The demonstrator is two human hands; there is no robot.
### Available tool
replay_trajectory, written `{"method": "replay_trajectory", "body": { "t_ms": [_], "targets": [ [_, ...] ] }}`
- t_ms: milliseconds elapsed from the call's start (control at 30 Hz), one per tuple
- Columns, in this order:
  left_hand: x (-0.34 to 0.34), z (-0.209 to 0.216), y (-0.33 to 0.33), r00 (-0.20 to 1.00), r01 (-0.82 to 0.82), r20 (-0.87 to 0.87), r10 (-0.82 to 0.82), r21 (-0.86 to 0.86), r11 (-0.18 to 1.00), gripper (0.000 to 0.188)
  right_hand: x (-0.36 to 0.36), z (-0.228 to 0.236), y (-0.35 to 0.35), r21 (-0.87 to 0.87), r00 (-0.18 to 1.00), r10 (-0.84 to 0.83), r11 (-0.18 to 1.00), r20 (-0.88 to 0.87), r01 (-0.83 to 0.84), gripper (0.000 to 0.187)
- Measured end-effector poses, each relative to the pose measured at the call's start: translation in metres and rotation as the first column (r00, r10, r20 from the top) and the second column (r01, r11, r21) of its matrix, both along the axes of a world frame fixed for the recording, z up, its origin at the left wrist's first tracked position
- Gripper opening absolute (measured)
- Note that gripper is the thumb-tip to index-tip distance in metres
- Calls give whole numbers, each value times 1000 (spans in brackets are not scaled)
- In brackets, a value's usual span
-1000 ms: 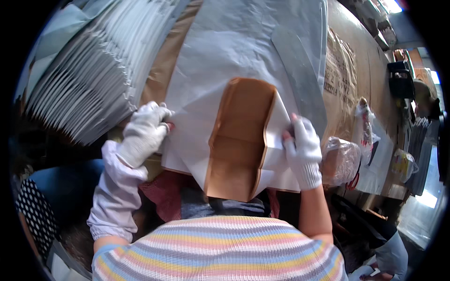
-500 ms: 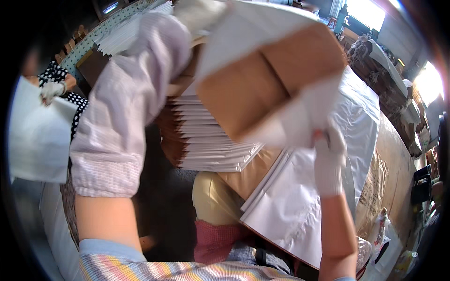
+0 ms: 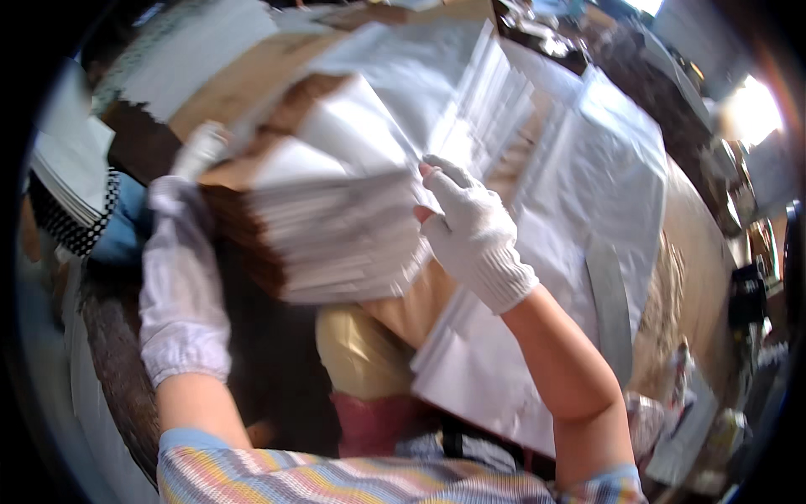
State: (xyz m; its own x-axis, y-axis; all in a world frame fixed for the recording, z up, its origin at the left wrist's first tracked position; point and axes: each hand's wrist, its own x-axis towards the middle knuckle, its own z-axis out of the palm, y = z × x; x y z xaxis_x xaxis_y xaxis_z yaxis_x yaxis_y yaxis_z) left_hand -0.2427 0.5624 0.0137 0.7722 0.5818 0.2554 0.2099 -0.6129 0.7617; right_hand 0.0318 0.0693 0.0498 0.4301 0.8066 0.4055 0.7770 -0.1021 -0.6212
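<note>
Both my hands wear white gloves. A flat white-and-brown paper bag (image 3: 395, 118) lies across the top of a tall stack of similar bags (image 3: 344, 244). My right hand (image 3: 472, 231) grips the bag's near right edge, fingertips curled on the white sheet, palm against the side of the stack. At the bag's left end my left hand (image 3: 200, 155), blurred, holds the brown part; a white sleeve cover (image 3: 180, 294) wraps that forearm.
A large white sheet (image 3: 588, 218) lies on the brown-paper-covered table (image 3: 680, 311) to the right. More white stacks (image 3: 63, 176) are at far left. A person in dotted fabric and blue clothing (image 3: 109, 227) is at left. Cluttered items (image 3: 714, 420) line the right edge.
The bag was flat on the table, then both hands lifted it up and to the left. Now it is down on the tall stack, and my view has turned toward that stack.
</note>
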Motion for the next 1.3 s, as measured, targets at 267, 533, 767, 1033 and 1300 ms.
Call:
{"method": "replay_trajectory", "body": {
  "t_ms": [267,533,767,1033,1300],
  "targets": [
    [-4,66,-342,856,-344,479,197,242,907,48,-4,-98,-288,-484,925,-260,794,277,368,52],
    [141,-69,-484,869,476,-197,-454,584,657,49,-20,-99,-378,-584,496,-823,264,279,767,52],
    [164,-80,-498,846,534,-331,-419,500,682,57,-11,-116,-405,-429,481,-876,428,17,796,31],
    [154,-71,-463,731,682,-346,-588,350,642,54,-3,-134,-426,57,748,-343,923,568,380,25],
    [141,-54,-483,840,386,-145,-523,-518,763,51,-3,-137,-430,-29,824,-310,930,475,367,19]
  ]
}}
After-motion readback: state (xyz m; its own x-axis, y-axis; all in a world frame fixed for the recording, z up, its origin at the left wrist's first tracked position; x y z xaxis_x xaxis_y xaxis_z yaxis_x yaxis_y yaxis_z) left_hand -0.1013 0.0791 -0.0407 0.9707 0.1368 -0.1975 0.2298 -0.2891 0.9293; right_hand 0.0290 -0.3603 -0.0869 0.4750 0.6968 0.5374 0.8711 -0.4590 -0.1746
